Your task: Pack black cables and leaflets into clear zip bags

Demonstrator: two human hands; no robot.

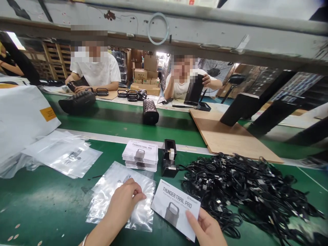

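Note:
My right hand [205,227] grips a white instruction booklet [170,206] by its lower right corner, thumb on top. The cover reads "THUNDER TRAIL PRO" above a picture of a speaker. My left hand [129,198] rests on a pile of clear plastic bags [140,218], its fingers curled and closed on the top bag; the fingertips are partly hidden. Just behind the bags lies a stack of matching booklets [140,153]. Beside that stack stands a black tape dispenser [169,159] with a roll in it.
A large heap of black cables [238,188] covers the right side. More clear bags [69,155] lie at left by a white sack [23,119]. Black speakers [150,112] stand on the green belt, one on a wooden board [230,140]. Two co-workers sit opposite; a metal beam [205,34] crosses overhead.

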